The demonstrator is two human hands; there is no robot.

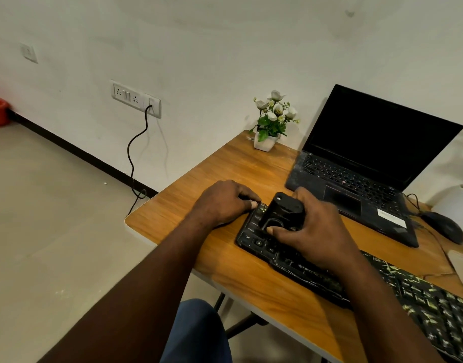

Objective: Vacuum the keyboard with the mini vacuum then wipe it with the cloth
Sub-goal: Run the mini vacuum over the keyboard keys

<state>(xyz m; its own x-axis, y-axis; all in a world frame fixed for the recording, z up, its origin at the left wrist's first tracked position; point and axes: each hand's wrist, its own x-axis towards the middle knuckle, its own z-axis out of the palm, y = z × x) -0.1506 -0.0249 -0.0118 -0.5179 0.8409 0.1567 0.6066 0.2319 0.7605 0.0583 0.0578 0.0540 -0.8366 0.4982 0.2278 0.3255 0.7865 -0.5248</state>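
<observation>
On the wooden worktop (198,184), the left hand (225,203) curls its fingers over the far left corner of the black keyboard (298,265), whose nearest keys read Ctrl and Alt. Just right, the right hand (311,237) grips the black mini vacuum (282,213), which stands on the keys. Beyond sits an open laptop (356,166), its white sticker unreadable

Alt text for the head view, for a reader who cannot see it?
A person's right hand grips a black mini vacuum standing on the left end of a black keyboard speckled with debris, while the left hand holds that end's far corner. The keyboard lies on a wooden table with an open, dark-screened laptop, a mouse and a flower pot.
</observation>
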